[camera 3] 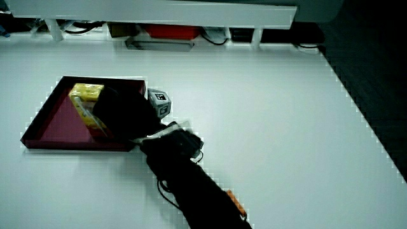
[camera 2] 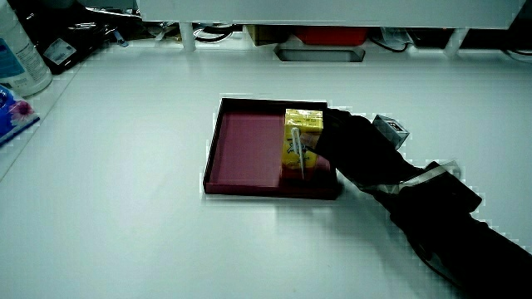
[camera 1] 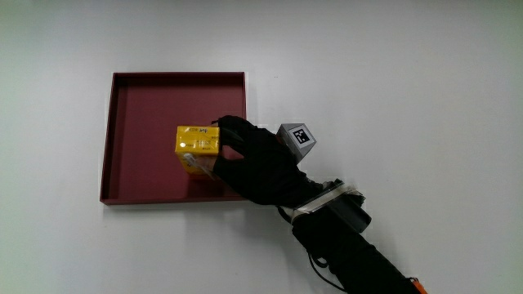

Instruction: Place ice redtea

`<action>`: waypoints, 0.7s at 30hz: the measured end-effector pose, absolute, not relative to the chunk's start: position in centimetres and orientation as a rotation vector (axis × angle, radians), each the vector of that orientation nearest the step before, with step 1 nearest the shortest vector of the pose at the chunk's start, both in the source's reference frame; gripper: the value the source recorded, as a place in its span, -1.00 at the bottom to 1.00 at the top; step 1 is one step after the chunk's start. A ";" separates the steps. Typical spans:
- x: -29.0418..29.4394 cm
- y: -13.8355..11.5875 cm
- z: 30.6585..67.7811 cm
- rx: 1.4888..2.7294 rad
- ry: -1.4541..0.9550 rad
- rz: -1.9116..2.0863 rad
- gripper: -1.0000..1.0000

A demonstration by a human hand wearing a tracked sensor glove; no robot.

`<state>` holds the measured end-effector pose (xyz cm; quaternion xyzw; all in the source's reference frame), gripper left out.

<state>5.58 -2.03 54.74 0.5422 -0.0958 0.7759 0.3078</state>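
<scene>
A yellow drink carton [camera 1: 197, 144] stands inside the dark red tray [camera 1: 143, 122], near the tray's wall closest to the person. The gloved hand [camera 1: 249, 159] reaches over that wall with its fingers wrapped round the carton. In both side views the carton [camera 2: 301, 141] [camera 3: 84, 102] shows upright with a straw on its face, and the hand [camera 2: 353, 149] [camera 3: 124, 111] covers part of it. The patterned cube [camera 1: 297, 137] sits on the back of the hand.
The forearm [camera 1: 347, 249] in a black sleeve runs from the tray toward the person. A low partition with cables and a red box [camera 2: 331, 35] lies at the table's edge. A white bottle [camera 2: 17, 58] stands at another table edge.
</scene>
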 end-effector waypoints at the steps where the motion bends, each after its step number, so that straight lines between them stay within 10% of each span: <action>1: 5.6 -2.0 54.9 1.435 -0.264 2.050 0.00; 21: 6.5 -1.8 54.0 1.476 -0.280 1.997 -0.72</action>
